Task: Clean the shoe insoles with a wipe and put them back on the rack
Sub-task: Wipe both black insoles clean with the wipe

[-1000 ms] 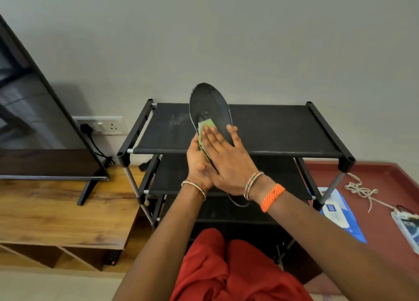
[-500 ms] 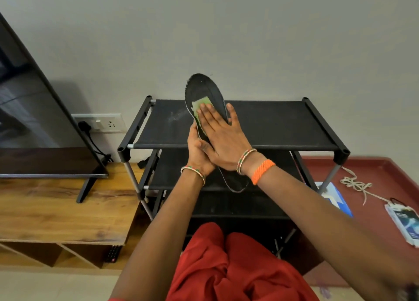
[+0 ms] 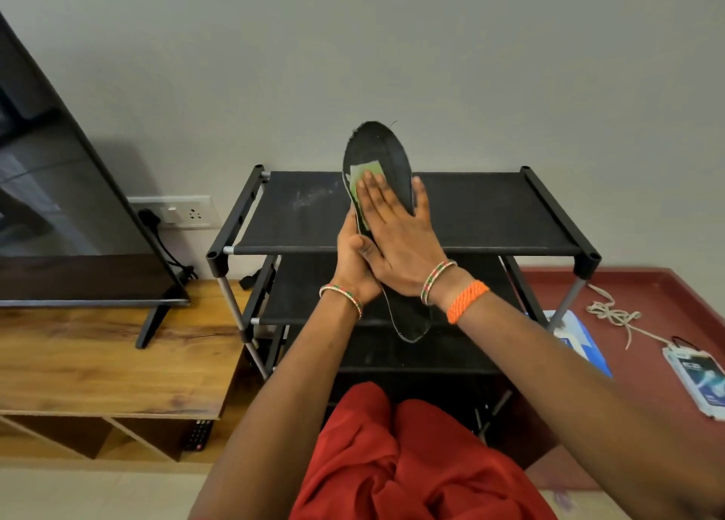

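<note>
**Wipe climbing toward the toe of the insole**

The right hand (image 3: pixel 396 229) is pressing the green wipe (image 3: pixel 363 182) with flat, straight fingers, and over the last second it has been sliding up from mid-sole toward the toe, so this pass is probably nearing its end. The left hand (image 3: pixel 353 257) is gripping the black insole (image 3: pixel 376 147) from behind, holding it upright above the rack (image 3: pixel 490 213) beyond. The left fingers are hidden behind the insole; no second insole is showing.

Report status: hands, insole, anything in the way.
Left hand grips black insole mid-length, held above rack. Right hand flat, pressing green wipe near toe. Nothing in the way.
</note>
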A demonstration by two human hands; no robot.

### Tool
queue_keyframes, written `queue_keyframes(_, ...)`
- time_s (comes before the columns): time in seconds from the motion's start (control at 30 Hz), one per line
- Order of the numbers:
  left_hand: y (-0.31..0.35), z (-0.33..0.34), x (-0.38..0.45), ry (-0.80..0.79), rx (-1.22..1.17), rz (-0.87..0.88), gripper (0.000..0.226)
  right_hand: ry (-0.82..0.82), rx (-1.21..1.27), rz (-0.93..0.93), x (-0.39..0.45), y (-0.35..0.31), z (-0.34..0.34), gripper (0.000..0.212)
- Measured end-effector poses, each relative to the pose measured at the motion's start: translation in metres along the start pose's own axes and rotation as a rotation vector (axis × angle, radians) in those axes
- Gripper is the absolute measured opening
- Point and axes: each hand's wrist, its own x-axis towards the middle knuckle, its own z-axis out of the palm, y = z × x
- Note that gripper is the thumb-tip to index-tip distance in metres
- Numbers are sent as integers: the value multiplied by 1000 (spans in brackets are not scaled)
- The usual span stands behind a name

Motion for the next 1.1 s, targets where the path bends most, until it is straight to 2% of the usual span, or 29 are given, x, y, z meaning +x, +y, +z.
queue_keyframes(0.13,20,-5,0,-26,56,-14,50,21,62,-25,-7,-9,-3,74)
queue_keyframes(0.27,54,-5,8,11,98,2,67,-57,69,-156,-30,-15,-2,79)
queue_keyframes(0.43,49,1,-3,16,120,21,55,-2,-115,-72,5,9,-29,76)
queue_keyframes(0.57,46,-1,-10,-7,112,25,50,53,-60,-2,8,-1,-36,62)
queue_keyframes(0.73,53,-5,-19,-17,92,-25,74,93,36,-81,-15,-22,-24,46)
queue_keyframes(0.87,56,1,-26,-74,117,-50,56,196,188,18,8,-3,-36,30)
queue_keyframes(0.93,58,5,-29,-96,99,-79,55,225,286,36,15,4,-41,25)
queue_keyframes(1.03,65,-2,-32,-86,61,-83,62,253,404,-173,-5,-4,-37,23)
queue_keyframes(1.1,65,-9,-30,-94,92,-99,70,144,417,-413,-22,-9,-31,27)
